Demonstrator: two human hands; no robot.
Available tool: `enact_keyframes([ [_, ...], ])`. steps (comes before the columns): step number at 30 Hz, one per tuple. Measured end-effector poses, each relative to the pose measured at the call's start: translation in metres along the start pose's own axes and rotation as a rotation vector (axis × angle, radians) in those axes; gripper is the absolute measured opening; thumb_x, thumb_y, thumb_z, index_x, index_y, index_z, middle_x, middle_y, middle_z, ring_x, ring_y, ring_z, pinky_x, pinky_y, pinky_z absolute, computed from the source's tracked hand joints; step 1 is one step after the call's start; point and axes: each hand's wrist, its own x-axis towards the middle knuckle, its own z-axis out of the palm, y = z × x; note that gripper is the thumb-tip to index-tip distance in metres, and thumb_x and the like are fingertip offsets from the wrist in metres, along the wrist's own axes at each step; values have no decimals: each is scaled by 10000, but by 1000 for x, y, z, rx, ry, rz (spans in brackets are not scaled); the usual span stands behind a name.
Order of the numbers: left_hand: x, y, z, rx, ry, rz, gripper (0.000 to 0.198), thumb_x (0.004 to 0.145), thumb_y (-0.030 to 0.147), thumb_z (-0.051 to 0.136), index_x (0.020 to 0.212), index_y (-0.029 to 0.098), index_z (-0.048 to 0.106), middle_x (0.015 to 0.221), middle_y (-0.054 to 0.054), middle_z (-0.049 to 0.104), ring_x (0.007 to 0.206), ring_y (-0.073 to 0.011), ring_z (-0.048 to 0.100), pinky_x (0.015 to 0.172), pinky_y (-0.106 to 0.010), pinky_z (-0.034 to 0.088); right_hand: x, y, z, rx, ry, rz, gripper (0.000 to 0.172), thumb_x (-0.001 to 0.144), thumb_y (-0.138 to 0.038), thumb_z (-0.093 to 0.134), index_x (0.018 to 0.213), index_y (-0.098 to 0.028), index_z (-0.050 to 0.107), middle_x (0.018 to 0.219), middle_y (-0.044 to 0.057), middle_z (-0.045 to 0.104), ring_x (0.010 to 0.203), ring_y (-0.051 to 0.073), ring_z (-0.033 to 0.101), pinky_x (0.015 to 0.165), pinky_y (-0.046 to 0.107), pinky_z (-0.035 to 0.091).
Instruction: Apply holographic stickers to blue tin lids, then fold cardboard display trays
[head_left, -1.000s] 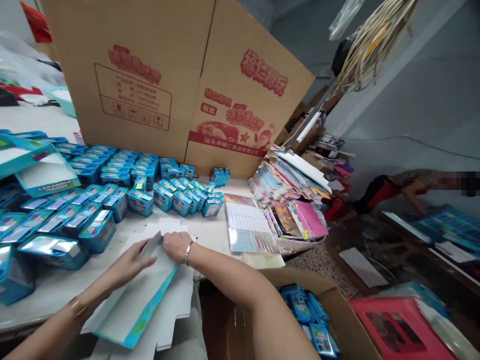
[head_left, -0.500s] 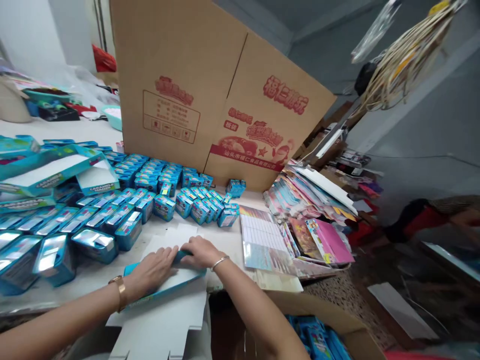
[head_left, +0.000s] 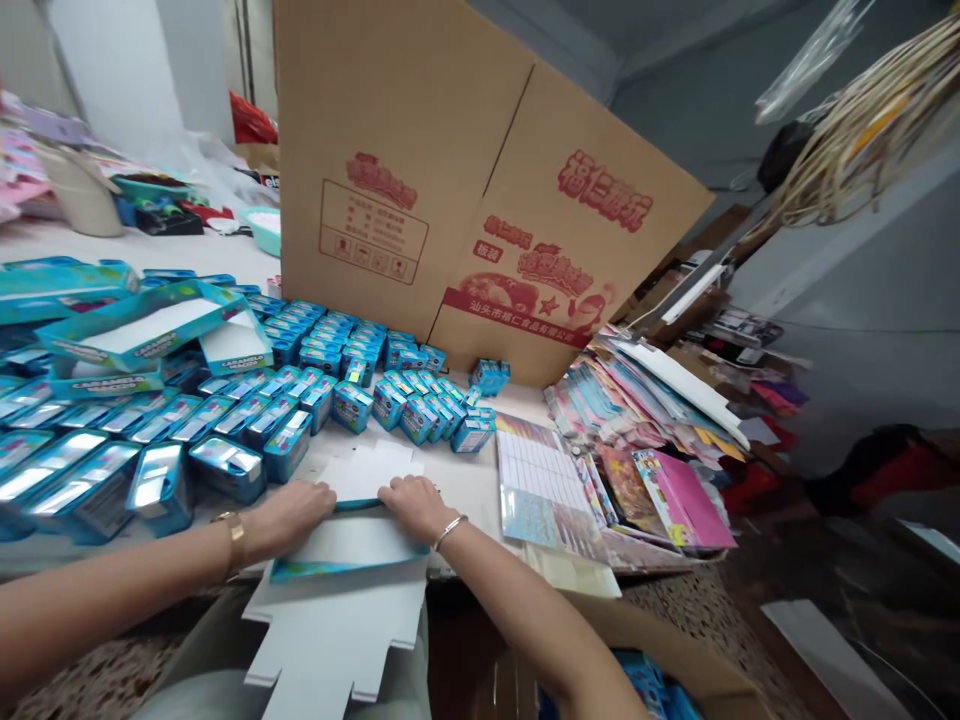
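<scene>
Before me lies a partly folded cardboard display tray [head_left: 352, 542], white inside with blue sides. My left hand [head_left: 298, 512] grips its far left corner with curled fingers. At the far right corner my right hand [head_left: 414, 507] pinches the wall in the same way. Between the hands the blue far wall stands up, its ends covered by my fingers. Under the tray are flat white cardboard blanks [head_left: 337, 625] with notched flaps, reaching over the table's front edge onto my lap.
Rows of blue boxes or tins [head_left: 274, 410] cover the table's left and middle. Folded trays [head_left: 142, 335] are stacked on them. A tall brown carton [head_left: 450, 200] stands behind. Right are a printed sheet [head_left: 536, 475] and piled packaging [head_left: 637, 400]; an open carton [head_left: 697, 650] sits below.
My hands have moved apart to the tray's far corners, the left one from lying flat across it to gripping. The far wall now shows upright between them. The view has shifted slightly left.
</scene>
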Motion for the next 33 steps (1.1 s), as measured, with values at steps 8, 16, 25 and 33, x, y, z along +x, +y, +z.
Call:
enact_keyframes([
  [8,-52,22,21,-146,347,114,323,886,407,600,1148,220,627,1186,-123,647,1085,-293,597,929,-395,466,2,-11,-4,59,-1,96,313,999,-422,413,1041,-227,654,974,72,749,849,228,714,700,327,517],
  [16,-40,10,25,-184,77,99,243,968,284,404,892,192,616,946,-101,656,896,-274,608,785,-376,431,-10,-21,5,107,20,221,336,1014,-433,369,1115,-227,615,1018,82,736,874,263,719,713,364,521],
  [25,-51,16,13,-217,8,152,73,848,232,570,871,228,639,910,-24,710,826,-230,653,714,-309,449,-18,-30,-15,76,68,220,279,981,-436,471,994,-223,650,956,58,742,830,229,716,713,309,490],
  [33,-95,18,-66,-286,849,-62,478,913,355,567,1370,245,482,1378,-118,565,1278,-300,524,1091,-428,411,32,2,-120,434,340,322,169,941,-287,538,899,-170,652,914,100,727,871,245,671,810,334,436],
])
